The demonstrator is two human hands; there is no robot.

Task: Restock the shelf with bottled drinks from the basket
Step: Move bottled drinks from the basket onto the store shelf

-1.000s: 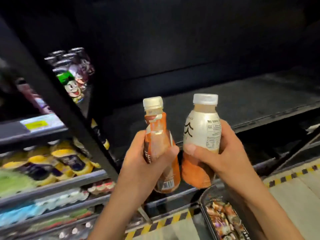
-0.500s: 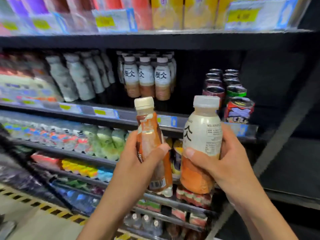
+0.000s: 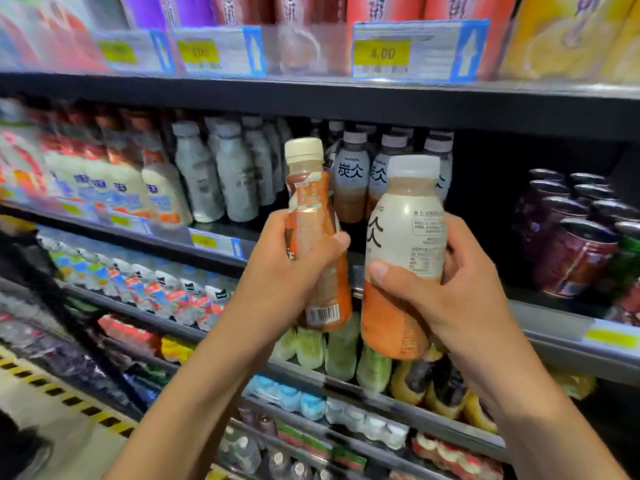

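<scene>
Hands: two, left hand (image 3: 287,271), right hand (image 3: 460,289). Held: two, orange bottle (image 3: 311,216), white bottle (image 3: 405,223). Front-row bottles (image 3: 351,181) matching white bottle: three. Price tags (image 3: 415,51), top rail: three. Green bottles (image 3: 341,355): four. Cans (image 3: 575,251): blurred, uncountable.

Both held bottles (image 3: 403,258) look like glossy plastic with smooth caps; cans (image 3: 575,251) at right show shiny metal tops.

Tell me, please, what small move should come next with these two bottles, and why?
Probably raise the white bottle in the right hand toward the matching row behind it: the labels look alike, and dark space shows beside that row. The left hand holds an orange bottle.
</scene>
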